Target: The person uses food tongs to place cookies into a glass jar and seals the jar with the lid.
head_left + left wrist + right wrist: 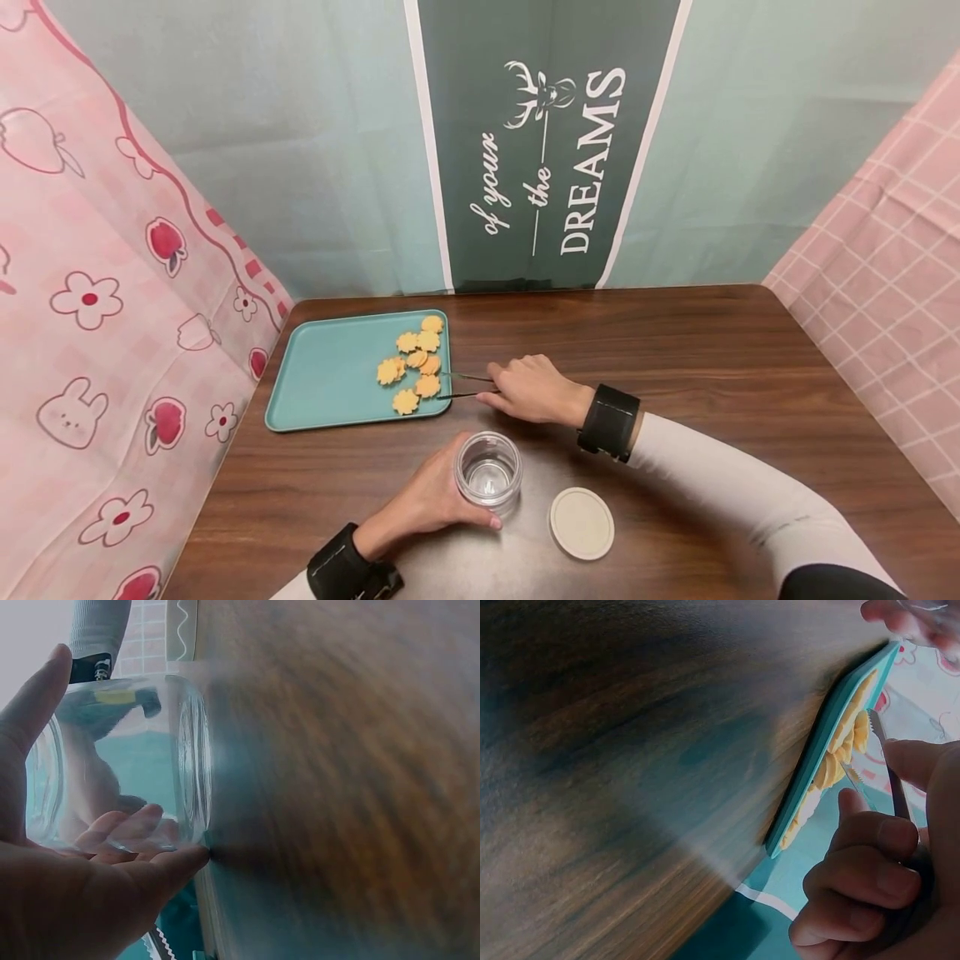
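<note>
My left hand (431, 500) grips an empty clear glass jar (488, 469) that stands upright on the brown table (675, 350); in the left wrist view my thumb and fingers wrap the jar (127, 765). My right hand (528, 388) holds metal tweezers (465, 385) whose tips reach the right rim of a teal tray (330, 375). Several orange flower-shaped slices (414, 360) lie on the tray's right side. The right wrist view has the tweezers (889, 769) pinched between my thumb and fingers, their tips beside the slices (840, 746) at the tray (817, 765) edge.
A round white lid (581, 522) lies flat on the table right of the jar. Pink patterned cloth hangs on the left (97, 317) and right (885, 275). A curtain with a dark "DREAMS" banner (547, 142) closes the back.
</note>
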`<state>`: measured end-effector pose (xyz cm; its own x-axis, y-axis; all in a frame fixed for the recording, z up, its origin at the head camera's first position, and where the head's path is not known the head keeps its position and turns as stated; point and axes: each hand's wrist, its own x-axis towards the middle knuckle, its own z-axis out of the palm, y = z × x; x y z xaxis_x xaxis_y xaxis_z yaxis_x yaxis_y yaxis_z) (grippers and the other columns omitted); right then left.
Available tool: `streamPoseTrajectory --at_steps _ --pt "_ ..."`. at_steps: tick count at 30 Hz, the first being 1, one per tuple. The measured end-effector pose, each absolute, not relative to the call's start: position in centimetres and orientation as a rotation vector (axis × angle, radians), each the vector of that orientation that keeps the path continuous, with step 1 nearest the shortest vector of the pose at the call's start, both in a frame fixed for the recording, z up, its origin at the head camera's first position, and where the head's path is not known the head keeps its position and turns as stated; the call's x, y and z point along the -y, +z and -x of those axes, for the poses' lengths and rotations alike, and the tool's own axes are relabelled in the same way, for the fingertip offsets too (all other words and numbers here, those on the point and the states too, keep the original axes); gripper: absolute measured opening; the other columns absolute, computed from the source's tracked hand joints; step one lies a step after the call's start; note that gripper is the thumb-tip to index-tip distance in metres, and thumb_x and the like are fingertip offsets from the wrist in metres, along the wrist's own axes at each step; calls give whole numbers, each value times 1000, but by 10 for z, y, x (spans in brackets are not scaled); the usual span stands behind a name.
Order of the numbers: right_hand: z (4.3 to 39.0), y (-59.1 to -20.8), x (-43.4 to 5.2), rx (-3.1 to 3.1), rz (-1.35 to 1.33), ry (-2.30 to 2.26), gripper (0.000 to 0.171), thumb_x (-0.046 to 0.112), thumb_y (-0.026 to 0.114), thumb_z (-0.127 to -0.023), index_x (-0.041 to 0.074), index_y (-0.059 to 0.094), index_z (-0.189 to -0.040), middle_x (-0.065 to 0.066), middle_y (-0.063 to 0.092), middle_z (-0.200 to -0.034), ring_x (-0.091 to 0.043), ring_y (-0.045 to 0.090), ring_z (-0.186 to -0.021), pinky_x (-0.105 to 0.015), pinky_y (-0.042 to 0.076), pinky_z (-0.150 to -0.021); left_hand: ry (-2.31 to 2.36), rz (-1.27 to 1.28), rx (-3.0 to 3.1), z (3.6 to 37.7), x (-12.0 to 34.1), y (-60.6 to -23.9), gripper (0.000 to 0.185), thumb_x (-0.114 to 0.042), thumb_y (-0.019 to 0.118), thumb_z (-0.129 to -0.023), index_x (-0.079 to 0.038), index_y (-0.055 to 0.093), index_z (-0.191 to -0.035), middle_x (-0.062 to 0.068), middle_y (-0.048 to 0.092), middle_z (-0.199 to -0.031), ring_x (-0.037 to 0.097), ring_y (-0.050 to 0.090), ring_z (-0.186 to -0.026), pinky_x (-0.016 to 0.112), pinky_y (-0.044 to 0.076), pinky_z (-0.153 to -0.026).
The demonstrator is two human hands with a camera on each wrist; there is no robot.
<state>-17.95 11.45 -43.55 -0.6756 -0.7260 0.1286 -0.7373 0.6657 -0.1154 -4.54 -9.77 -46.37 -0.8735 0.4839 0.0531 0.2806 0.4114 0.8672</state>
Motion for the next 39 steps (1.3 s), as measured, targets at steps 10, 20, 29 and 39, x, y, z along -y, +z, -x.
streamPoseTrajectory --at_steps 10,20,29,39 --pt "183 -442 -105 2845 -1214 226 41 53 62 -104 16 60 -86 6 49 -57 -18 59 -52 -37 46 -46 1467 -673 -2445 45 99 -464 101 -32 105 -61 -7 53 -145 13 67 -134 33 65 -123 48 51 -110" --pt "185 -445 -99 2853 -1220 232 41 52 61 -105 16 60 -86 6 48 -57 -18 57 -51 -36 45 -46 1444 -677 -2473 45 99 -463 102 -33 105 -61 -7 53 -144 11 68 -134 30 66 -122 47 51 -109" --pt "188 -448 -91 2862 -1228 220 42 53 60 -105 16 60 -86 6 48 -58 -18 58 -52 -37 47 -46 1448 -656 -2468 45 99 -463 102 -34 105 -61 -7 53 -145 12 68 -134 31 65 -123 48 51 -109" --pt "191 -452 -86 2846 -1244 241 38 50 61 -105 16 60 -87 5 49 -57 -20 61 -54 -38 48 -47 1453 -647 -2479 45 98 -463 102 -35 105 -61 -9 53 -145 10 68 -134 30 66 -123 47 51 -109"
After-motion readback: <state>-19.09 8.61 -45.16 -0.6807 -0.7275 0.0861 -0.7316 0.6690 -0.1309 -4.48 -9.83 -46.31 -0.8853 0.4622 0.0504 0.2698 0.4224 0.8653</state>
